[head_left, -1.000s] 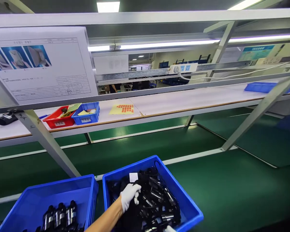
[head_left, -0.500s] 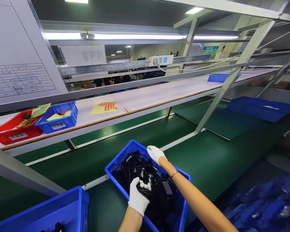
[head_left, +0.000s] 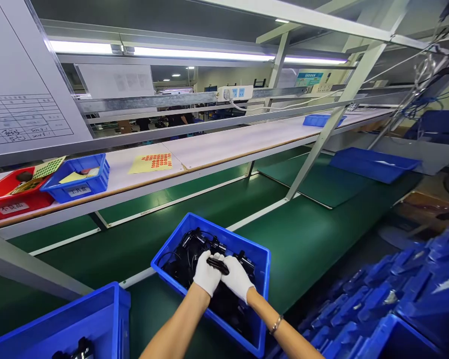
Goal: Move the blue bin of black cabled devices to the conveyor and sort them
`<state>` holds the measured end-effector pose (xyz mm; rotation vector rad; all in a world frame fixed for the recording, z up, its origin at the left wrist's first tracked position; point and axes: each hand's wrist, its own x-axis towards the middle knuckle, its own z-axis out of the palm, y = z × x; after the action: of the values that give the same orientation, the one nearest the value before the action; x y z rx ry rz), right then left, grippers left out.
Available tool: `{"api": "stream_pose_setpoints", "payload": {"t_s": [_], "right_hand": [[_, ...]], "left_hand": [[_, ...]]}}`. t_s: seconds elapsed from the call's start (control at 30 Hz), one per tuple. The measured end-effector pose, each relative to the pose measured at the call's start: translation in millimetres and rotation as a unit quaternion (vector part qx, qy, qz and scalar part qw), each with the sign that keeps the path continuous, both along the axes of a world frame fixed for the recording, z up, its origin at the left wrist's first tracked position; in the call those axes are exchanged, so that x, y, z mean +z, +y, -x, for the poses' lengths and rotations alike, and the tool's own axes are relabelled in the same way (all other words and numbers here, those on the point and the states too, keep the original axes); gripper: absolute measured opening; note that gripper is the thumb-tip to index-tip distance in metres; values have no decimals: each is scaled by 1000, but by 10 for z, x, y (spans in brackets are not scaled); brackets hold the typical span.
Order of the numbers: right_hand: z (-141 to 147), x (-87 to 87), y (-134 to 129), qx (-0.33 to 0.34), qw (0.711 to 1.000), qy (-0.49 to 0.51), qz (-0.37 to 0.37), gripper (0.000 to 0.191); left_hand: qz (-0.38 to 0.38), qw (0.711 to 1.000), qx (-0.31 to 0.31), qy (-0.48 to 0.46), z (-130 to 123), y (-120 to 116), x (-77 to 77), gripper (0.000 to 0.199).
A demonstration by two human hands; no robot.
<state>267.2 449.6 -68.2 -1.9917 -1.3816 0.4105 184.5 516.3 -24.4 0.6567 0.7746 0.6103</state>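
A blue bin (head_left: 262, 299) sits tilted on the green surface, with black cabled devices (head_left: 194, 244) inside it. Over the bin my left hand (head_left: 207, 273), in a white glove, is closed around a bundle of black cable (head_left: 217, 265). My right hand (head_left: 237, 278), gloved too, meets it from the right with its fingers closed on the same bundle. Both hands are close together above the devices. The lower part of the bin's contents is dark and hard to make out.
Another blue bin (head_left: 114, 309) with black parts stands at lower left. Stacked blue bins (head_left: 359, 299) fill the lower right. A shelf (head_left: 217, 149) holds a red bin (head_left: 30, 202), a small blue bin (head_left: 93, 182) and a yellow sticker sheet (head_left: 149, 163). A slanted metal post (head_left: 318, 149) rises at right.
My right hand has left the bin's far rim and joined my left hand on the cable bundle. My left hand has risen slightly. The camera view has shifted right.
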Motion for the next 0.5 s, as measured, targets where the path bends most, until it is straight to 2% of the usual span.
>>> {"api": "stream_pose_setpoints", "payload": {"t_s": [0.1,0.17,0.23,0.33,0.4,0.5], "right_hand": [[-45,40,17,8,1000,15,3,20],[-131,90,-23,15,1000,24,12,21],[-245,173,-51,11,999,21,33,21],[-400,367,-16,9,998,-10,69,23],[-458,524,55,18,995,-48,89,21],[-474,752,172,42,986,-109,121,24]], "left_hand": [[-125,982,-127,67,272,151,52,27],[-226,941,-213,133,580,340,77,32],[-336,876,-272,214,937,563,63,34],[-471,740,-338,339,1378,826,-71,48],[-524,653,-378,395,1517,895,-217,47],[-577,560,-411,429,1515,860,-431,38]]}}
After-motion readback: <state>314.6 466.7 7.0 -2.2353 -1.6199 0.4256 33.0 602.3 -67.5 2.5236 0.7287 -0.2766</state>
